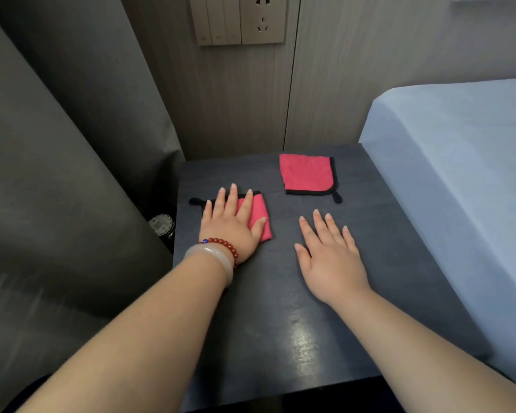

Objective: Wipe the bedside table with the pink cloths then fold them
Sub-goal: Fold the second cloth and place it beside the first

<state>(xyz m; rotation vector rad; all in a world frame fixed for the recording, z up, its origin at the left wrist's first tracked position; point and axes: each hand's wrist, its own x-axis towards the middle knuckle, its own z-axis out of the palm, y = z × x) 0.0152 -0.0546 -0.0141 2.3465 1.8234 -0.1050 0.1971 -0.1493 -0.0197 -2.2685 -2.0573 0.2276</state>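
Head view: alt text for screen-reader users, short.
A person's left hand lies flat on a folded pink cloth on a dark bedside table, while the right hand spreads open over bare tabletop beside it. A second folded pink cloth lies farther back, untouched; a pale blue bed stands to the right.

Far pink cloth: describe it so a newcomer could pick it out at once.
Find the dark table beside the blue bed. Near its back edge, toward the bed, lies the far cloth, pink with black trim. Unlike the near cloth under the left hand, nothing touches it.
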